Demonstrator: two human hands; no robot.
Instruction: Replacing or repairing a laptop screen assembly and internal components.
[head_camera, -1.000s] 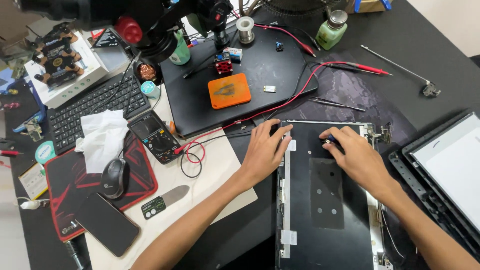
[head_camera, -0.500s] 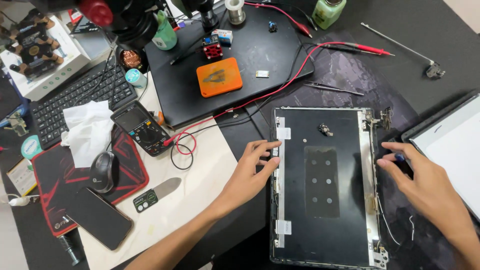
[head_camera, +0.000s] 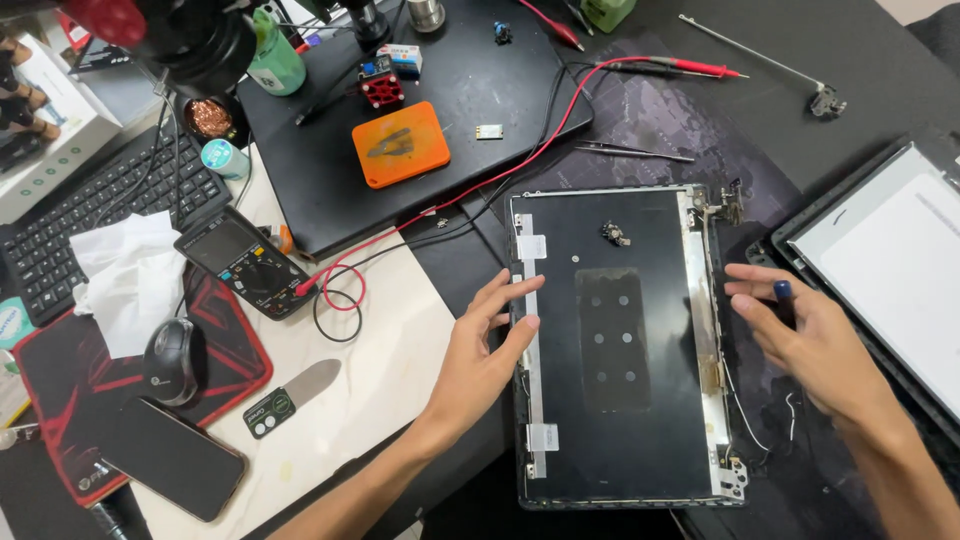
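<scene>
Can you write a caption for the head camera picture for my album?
Two bare hands, left hand and right hand, flank a black laptop lid on a cluttered desk.

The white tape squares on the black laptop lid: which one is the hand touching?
None squarely. The left hand rests nearest the middle tape piece on the lid's left edge. The top piece and bottom piece sit clear of its fingers.

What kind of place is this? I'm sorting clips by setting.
Likely an electronics repair bench: an opened laptop lid, a multimeter with red probe leads, and tweezers.
</scene>
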